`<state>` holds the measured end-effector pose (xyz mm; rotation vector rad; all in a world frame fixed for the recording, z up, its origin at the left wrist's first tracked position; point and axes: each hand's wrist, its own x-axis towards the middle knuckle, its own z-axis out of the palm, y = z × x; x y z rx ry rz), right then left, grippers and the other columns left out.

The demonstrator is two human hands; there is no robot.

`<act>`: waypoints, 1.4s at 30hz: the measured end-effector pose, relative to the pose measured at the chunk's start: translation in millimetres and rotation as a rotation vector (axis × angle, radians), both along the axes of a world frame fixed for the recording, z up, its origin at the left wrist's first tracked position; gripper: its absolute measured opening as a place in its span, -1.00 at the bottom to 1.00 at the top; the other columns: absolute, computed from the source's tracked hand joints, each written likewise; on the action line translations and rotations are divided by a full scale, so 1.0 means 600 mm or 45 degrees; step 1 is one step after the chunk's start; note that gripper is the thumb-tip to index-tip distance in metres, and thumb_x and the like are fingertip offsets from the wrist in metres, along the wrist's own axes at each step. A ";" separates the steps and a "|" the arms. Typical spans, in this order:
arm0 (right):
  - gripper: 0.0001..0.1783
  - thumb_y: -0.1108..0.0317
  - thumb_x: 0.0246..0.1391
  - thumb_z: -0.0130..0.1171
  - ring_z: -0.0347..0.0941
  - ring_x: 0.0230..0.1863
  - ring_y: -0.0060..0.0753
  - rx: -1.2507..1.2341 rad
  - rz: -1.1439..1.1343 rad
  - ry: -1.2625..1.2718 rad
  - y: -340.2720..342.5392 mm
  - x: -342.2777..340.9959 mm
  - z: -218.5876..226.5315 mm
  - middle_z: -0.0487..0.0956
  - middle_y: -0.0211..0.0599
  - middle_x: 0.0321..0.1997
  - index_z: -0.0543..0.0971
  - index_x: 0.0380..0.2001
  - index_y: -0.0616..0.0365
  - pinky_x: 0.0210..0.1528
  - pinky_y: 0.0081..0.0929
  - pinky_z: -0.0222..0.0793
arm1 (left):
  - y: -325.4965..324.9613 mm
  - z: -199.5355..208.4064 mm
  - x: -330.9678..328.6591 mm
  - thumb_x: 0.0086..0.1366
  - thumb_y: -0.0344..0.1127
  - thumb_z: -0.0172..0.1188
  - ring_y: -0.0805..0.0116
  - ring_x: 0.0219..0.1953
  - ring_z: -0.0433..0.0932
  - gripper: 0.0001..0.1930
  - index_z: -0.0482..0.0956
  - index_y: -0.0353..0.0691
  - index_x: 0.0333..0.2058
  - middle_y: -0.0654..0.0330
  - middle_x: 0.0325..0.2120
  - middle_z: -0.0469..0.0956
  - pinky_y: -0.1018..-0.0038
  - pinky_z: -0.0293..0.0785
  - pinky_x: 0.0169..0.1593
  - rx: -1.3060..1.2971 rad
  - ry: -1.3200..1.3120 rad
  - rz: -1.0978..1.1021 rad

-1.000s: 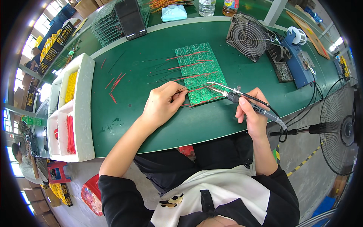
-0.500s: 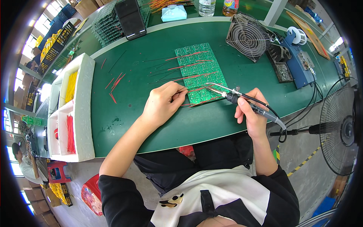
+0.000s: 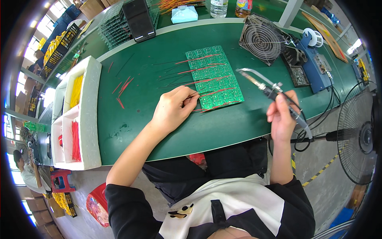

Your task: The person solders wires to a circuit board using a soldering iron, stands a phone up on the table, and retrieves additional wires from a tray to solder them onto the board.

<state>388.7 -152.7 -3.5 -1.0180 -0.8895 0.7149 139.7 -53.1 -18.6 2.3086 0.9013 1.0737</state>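
A green circuit board panel (image 3: 215,75) lies on the green bench, with red wires (image 3: 209,81) and black wires crossing its left edge in several rows. At the panel's lower left, my left hand (image 3: 175,105) pinches a thin black wire (image 3: 205,93) whose end lies over the board. My right hand (image 3: 283,113) is closed round a soldering iron (image 3: 272,92) with a curved metal tube fixed alongside it. The iron is held in the air right of the panel, its tip apart from the board and pointing up and left. Motion blurs the iron's handle somewhat.
Loose red wires (image 3: 124,88) lie left of the panel. A white foam box (image 3: 90,115) at the left holds yellow and red wires. A square fan (image 3: 260,40) and a blue soldering station (image 3: 316,59) with a solder spool (image 3: 315,38) stand at the right. A phone (image 3: 138,20) leans at the back.
My right hand has swung the soldering iron up and right, away from the board. My left hand stays at the board's edge, still pinching the wire.
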 end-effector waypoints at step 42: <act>-0.78 0.33 0.02 0.18 0.39 -0.68 -0.58 -0.047 -0.300 -0.157 0.031 0.065 -0.016 0.49 -0.28 -0.63 0.42 -0.38 0.25 -0.62 -0.70 0.34 | -0.064 0.008 -0.015 0.03 -0.56 0.18 0.64 -0.72 0.12 -0.91 0.60 -0.29 -0.45 0.31 -0.56 0.42 0.65 0.05 -0.65 -0.081 -0.056 0.154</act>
